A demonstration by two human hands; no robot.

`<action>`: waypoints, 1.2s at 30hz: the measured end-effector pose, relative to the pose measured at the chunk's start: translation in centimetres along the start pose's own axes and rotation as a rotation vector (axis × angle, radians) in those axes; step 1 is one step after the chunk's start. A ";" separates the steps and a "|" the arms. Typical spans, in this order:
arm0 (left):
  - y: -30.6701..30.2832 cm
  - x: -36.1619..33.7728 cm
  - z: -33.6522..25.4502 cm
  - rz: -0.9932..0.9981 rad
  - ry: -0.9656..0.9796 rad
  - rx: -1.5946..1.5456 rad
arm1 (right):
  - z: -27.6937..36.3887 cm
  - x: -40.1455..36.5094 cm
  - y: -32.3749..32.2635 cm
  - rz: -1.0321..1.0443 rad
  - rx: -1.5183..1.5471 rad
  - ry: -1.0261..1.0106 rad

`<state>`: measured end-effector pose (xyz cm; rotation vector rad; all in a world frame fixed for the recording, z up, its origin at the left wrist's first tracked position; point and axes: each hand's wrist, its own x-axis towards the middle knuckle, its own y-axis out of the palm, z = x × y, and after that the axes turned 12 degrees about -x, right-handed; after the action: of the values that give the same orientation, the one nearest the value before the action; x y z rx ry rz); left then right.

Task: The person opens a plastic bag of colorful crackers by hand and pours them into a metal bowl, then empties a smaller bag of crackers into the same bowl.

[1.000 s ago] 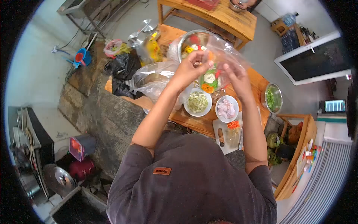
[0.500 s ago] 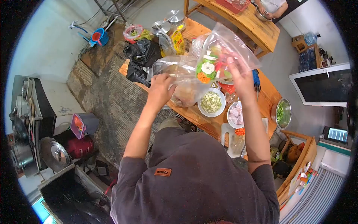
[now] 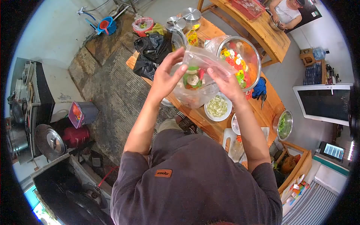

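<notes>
A clear plastic bag (image 3: 193,80) with green, white and red vegetable pieces hangs between my two hands above the wooden table. My right hand (image 3: 226,83) pinches the bag's upper edge on the right. At the bag's left side is my left hand (image 3: 169,75), thumb and fingers apart, close to its edge. Just right of the bag stands a large metal bowl (image 3: 258,67) of sliced red, yellow, green and white vegetables. Below my right hand sits a white bowl of pale green shreds (image 3: 217,106). Another white bowl (image 3: 235,125) is partly covered by my right forearm.
Black plastic bags (image 3: 150,47) lie at the table's left end, near metal pots (image 3: 191,14). A white cutting board (image 3: 228,135) and a metal bowl of greens (image 3: 285,123) are at the right. A person (image 3: 287,14) works at another table (image 3: 276,45).
The filled bag has moved left and down in my right hand, uncovering the large metal bowl. My left hand has risen and its fingers have spread. The view has shifted slightly.
</notes>
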<state>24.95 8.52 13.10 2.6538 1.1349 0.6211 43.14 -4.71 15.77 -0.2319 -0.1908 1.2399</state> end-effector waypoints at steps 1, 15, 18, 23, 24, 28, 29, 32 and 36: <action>0.0 0.5 0.0 0.001 0.005 0.000 | 0.0 0.1 0.0 -0.001 -0.002 -0.004; 1.3 3.0 -0.4 -0.034 -0.086 -0.048 | 0.9 0.6 -2.2 -0.160 -0.044 -0.176; 1.1 3.3 -0.7 -0.007 -0.097 -0.042 | 0.5 0.9 -3.3 -0.113 -0.135 -0.123; 1.6 3.6 -2.5 0.053 -0.157 0.030 | 0.5 1.2 -3.5 -0.110 -0.046 -0.066; 1.7 3.7 -2.8 0.075 -0.167 0.071 | 0.7 1.3 -3.6 -0.089 -0.062 -0.085; 1.6 3.6 -2.9 0.049 -0.217 0.053 | 2.2 1.1 -3.9 -0.079 -0.051 0.031; 1.6 3.6 -2.9 0.049 -0.217 0.052 | 2.4 0.9 -4.0 -0.067 -0.010 0.014; 1.6 3.4 -3.1 -0.012 -0.201 0.048 | 2.6 0.6 -4.1 -0.043 0.029 -0.006; 1.5 3.0 -3.0 0.022 -0.163 0.042 | 3.1 0.3 -3.8 -0.063 -0.043 -0.057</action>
<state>26.45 9.69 17.19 2.6981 1.0852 0.3795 45.88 -5.36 19.85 -0.2258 -0.2724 1.1812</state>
